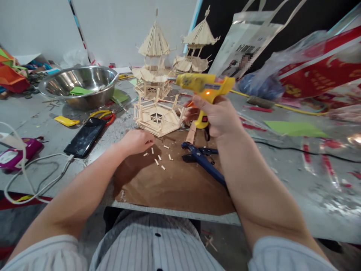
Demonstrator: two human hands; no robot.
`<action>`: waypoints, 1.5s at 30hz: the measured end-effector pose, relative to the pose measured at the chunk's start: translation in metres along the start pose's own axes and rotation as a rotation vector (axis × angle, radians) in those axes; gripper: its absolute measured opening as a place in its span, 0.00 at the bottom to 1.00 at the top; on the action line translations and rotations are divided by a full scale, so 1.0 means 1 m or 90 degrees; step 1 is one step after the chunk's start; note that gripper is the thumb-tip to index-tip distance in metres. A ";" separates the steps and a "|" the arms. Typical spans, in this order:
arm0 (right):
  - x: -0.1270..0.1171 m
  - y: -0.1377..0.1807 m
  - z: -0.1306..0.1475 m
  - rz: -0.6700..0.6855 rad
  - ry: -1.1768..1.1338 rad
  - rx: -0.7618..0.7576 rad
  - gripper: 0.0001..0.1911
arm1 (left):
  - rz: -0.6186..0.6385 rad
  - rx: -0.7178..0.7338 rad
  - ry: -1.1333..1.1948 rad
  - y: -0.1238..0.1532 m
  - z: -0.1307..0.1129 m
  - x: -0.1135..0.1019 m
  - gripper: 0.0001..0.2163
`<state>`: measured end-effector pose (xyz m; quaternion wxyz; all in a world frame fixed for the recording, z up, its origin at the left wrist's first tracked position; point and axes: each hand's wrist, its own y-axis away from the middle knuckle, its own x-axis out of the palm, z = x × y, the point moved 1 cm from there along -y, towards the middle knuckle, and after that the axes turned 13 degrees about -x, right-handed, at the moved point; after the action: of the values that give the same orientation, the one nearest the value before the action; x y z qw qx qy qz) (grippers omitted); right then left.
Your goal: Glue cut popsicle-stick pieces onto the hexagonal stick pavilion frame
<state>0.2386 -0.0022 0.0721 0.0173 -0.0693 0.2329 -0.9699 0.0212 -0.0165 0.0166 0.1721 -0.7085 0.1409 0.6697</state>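
Note:
My right hand (218, 116) is wrapped round the handle of a yellow hot glue gun (204, 84). Its nozzle points left, and an orange light glows on its side. My left hand (138, 142) is closed beside the near left edge of a hexagonal wooden-stick frame (159, 117) with short upright posts. Whatever its fingers hold, if anything, is hidden. Several short cut stick pieces (159, 157) lie scattered on a brown board (169, 188). Blue-handled cutters (204, 162) rest on the board below my right hand, close to a flat wooden strip (191, 133).
Behind the frame stand two stick pagodas (154, 45) (201, 35). To the left are a steel bowl (81, 88), a phone (86, 137) with a white cable, and a purple device (21, 152). Bags (321, 60), green paper (295, 128) and a black cord (304, 151) lie right.

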 end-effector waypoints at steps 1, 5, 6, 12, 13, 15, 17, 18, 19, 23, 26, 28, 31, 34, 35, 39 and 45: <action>-0.004 -0.001 0.005 -0.012 -0.003 -0.014 0.20 | 0.019 0.010 0.014 0.000 -0.001 0.001 0.10; -0.019 -0.004 0.017 -0.042 -0.014 -0.052 0.21 | 0.106 0.037 0.055 -0.001 -0.005 0.002 0.09; -0.021 -0.004 0.018 -0.041 -0.013 -0.058 0.21 | 0.124 0.040 0.055 -0.001 -0.006 0.002 0.08; -0.021 -0.004 0.020 -0.021 0.012 -0.067 0.22 | 0.166 0.035 0.031 -0.001 -0.007 0.004 0.05; -0.020 -0.003 0.021 -0.020 0.013 -0.066 0.22 | 0.168 0.030 0.025 -0.001 -0.008 0.004 0.05; -0.020 -0.003 0.023 -0.016 0.009 -0.072 0.22 | 0.169 0.019 0.010 -0.001 -0.011 0.005 0.05; -0.022 -0.003 0.024 -0.007 0.007 -0.081 0.21 | 0.171 0.013 -0.009 0.001 -0.014 0.005 0.06; -0.023 -0.003 0.025 -0.008 0.007 -0.088 0.21 | 0.170 0.013 -0.020 0.001 -0.016 0.005 0.06; -0.025 -0.004 0.025 -0.012 0.008 -0.095 0.21 | 0.168 0.014 -0.030 0.001 -0.017 0.005 0.07; -0.032 -0.007 0.022 -0.029 0.019 -0.095 0.20 | 0.145 0.024 -0.041 0.002 -0.019 0.009 0.08; -0.036 -0.010 0.019 -0.035 0.013 -0.090 0.21 | 0.140 0.031 -0.032 0.001 -0.017 0.014 0.10; -0.037 -0.012 0.017 -0.035 0.005 -0.079 0.20 | 0.139 0.039 -0.029 0.001 -0.016 0.018 0.12; -0.031 -0.011 0.013 -0.046 0.001 -0.068 0.18 | 0.134 0.036 -0.034 0.003 -0.016 0.018 0.13; -0.016 -0.007 0.002 -0.056 0.003 -0.035 0.15 | 0.132 0.009 -0.024 0.003 -0.017 0.013 0.13; -0.010 -0.005 -0.003 -0.047 0.005 -0.006 0.14 | 0.126 0.008 -0.008 0.003 -0.017 0.011 0.12; 0.010 0.000 -0.025 0.017 -0.009 0.099 0.14 | 0.044 0.024 0.086 -0.001 -0.013 0.009 0.10; 0.012 0.001 -0.034 0.022 -0.046 0.129 0.14 | 0.005 -0.022 0.094 -0.006 -0.005 0.017 0.08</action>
<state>0.2215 0.0109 0.0431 0.0490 -0.0978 0.1339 -0.9849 0.0290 -0.0125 -0.0001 0.1460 -0.7585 0.1442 0.6185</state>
